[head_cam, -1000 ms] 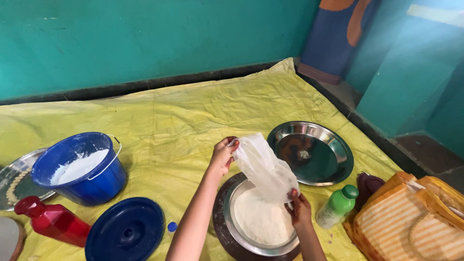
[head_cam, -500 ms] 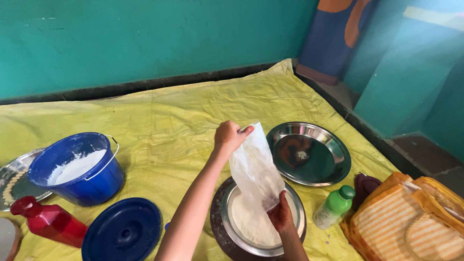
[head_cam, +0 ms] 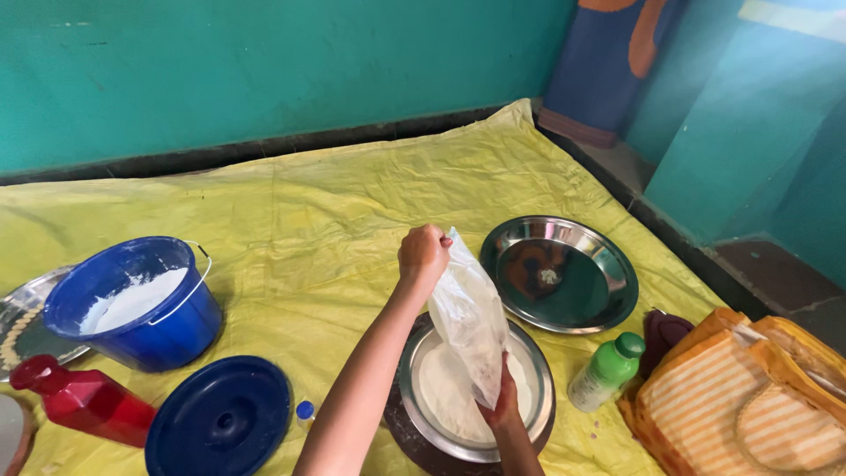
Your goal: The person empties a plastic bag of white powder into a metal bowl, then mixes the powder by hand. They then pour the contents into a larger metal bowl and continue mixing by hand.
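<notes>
Nearest to us, our right hand (head_cam: 504, 407) pinches the lower end of a clear, crinkled plastic bag (head_cam: 470, 319) dusted white inside, its fingers clenched on the film. The bag hangs tilted over a round steel plate (head_cam: 530, 354) filled with white flour, and that plate sits on a darker round dish (head_cam: 405, 432) beneath it.

Our left hand (head_cam: 423, 254) grips the bag's top end in a closed fist, held above the plate.

Low at the left we note a round blue plastic lid (head_cam: 219, 417) with a centre knob, a small blue cap (head_cam: 305, 410) just beside it, and a glossy red plastic bottle (head_cam: 81, 399) lying on its side. At the right stand a small green bottle (head_cam: 605, 371) with a green cap and an orange-and-cream striped woven bag (head_cam: 762, 392).

Farther out, a blue plastic bucket (head_cam: 134, 302) with a wire handle holds white powder; a patterned metal tray (head_cam: 22, 328) lies partly behind it. An empty shiny steel plate (head_cam: 558, 272) rests to the right, near the flour plate.

All sit on a wrinkled yellow sheet (head_cam: 291, 207) spread on the floor. Beyond it rises a smooth teal wall (head_cam: 264, 70).
</notes>
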